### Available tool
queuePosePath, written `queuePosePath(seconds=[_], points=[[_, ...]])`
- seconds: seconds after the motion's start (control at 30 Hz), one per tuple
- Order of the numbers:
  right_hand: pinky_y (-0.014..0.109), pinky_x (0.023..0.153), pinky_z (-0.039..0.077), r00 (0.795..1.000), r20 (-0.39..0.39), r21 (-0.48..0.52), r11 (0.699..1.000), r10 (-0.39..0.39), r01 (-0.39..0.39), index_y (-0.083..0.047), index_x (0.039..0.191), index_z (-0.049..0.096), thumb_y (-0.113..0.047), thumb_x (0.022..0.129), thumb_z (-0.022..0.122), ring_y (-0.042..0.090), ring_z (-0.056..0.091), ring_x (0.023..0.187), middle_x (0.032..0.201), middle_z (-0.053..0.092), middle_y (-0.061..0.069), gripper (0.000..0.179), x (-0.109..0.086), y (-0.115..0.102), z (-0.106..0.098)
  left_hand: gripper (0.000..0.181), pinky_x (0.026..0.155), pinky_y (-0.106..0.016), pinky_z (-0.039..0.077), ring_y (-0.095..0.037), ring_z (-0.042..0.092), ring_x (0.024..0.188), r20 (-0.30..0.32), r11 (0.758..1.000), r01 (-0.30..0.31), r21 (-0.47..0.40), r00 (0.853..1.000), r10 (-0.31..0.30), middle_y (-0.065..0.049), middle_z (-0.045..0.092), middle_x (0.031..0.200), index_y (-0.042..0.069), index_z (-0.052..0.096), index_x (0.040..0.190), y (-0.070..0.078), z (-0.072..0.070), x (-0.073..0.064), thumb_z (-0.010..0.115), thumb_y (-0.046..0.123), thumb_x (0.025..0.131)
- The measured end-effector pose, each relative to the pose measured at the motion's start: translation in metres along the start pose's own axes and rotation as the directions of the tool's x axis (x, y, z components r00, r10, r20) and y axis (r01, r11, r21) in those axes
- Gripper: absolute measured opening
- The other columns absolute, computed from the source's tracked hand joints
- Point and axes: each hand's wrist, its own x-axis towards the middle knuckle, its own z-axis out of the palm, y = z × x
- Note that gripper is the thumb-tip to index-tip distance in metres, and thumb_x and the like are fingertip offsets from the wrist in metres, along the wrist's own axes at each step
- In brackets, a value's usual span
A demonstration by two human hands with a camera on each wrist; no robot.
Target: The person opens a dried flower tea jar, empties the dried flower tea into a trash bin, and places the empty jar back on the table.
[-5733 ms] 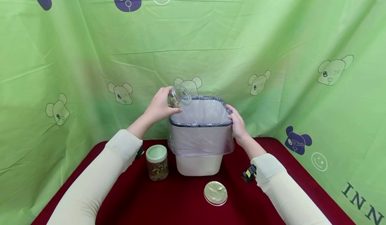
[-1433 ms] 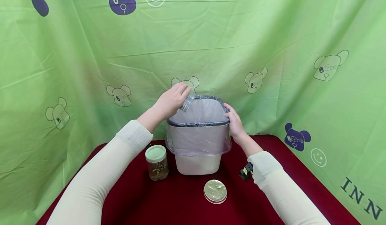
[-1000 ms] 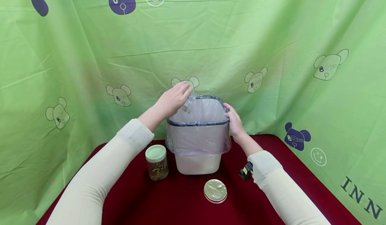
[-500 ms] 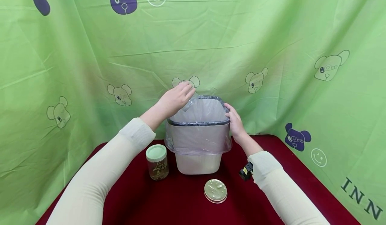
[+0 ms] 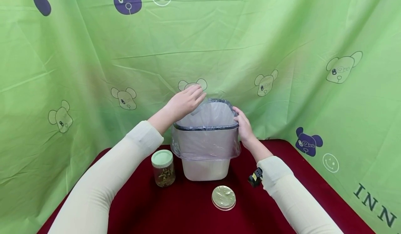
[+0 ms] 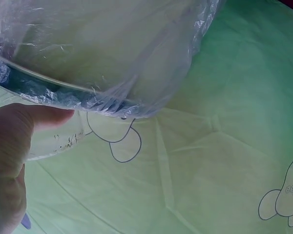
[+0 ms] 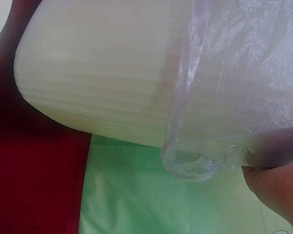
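Note:
My left hand (image 5: 185,104) grips a clear jar (image 6: 58,140), tipped mouth-down over the left side of a pale trash bin (image 5: 205,172). In the head view the hand hides most of the jar; a few dark crumbs cling to its wall in the left wrist view. A thin translucent trash bag (image 5: 206,144) lines the bin, folded down outside below a dark rim. My right hand (image 5: 245,129) holds the bin's right rim through the bag, fingers over the edge. In the right wrist view, part of that hand (image 7: 278,190) shows beside the bag.
A second jar with a green lid (image 5: 163,174) stands left of the bin, partly filled with brownish-green bits. A round gold-coloured lid (image 5: 223,197) lies in front on the red tablecloth (image 5: 175,213). Green printed cloth (image 5: 219,53) hangs behind and at both sides.
The left hand has turned the jar from sideways, with bits inside, to mouth-down over the bin, then edged right. Bits showed at its mouth a second ago. The right hand stays on the rim.

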Motion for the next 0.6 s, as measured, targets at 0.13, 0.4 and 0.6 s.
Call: queuePosePath(seconds=[0.13, 0.4, 0.6], points=[[0.039, 0.114, 0.019, 1.000, 0.003, 0.001, 1.000, 0.002, -0.002, 0.002, 0.149, 0.029, -0.005, 0.092, 0.030, 0.029, 0.024, 0.141, 0.156, 0.025, 0.017, 0.058, 0.0002, -0.0005, 0.0004, 0.041, 0.111, -0.039, 0.030, -0.036, 0.044, 0.126, 0.000, 1.000, -0.014, 0.028, 1.000, 0.014, -0.023, 0.051, 0.129, -0.004, 0.052, 0.131, 0.0006, -0.0007, 0.0013, 0.052, -0.011, 0.091], [0.040, 0.113, 0.021, 1.000, -0.003, -0.002, 1.000, -0.003, 0.003, 0.001, 0.150, 0.028, -0.007, 0.091, 0.030, 0.030, 0.026, 0.139, 0.156, 0.025, 0.017, 0.059, 0.0029, 0.0043, -0.0005, 0.039, 0.112, -0.038, 0.029, -0.034, 0.043, 0.127, 0.009, 0.994, -0.045, 0.099, 0.999, 0.045, -0.019, 0.051, 0.131, -0.002, 0.051, 0.132, 0.0009, -0.0010, 0.0039, 0.051, -0.007, 0.094], [0.041, 0.114, 0.021, 1.000, -0.007, 0.001, 1.000, -0.006, 0.006, 0.002, 0.149, 0.029, -0.007, 0.091, 0.030, 0.031, 0.026, 0.139, 0.155, 0.026, 0.018, 0.059, 0.0031, 0.0042, -0.0005, 0.038, 0.112, -0.037, 0.029, -0.033, 0.043, 0.128, -0.001, 0.990, -0.067, 0.120, 0.998, 0.068, -0.019, 0.051, 0.132, -0.001, 0.053, 0.132, 0.0008, -0.0016, 0.0069, 0.050, -0.005, 0.094]])
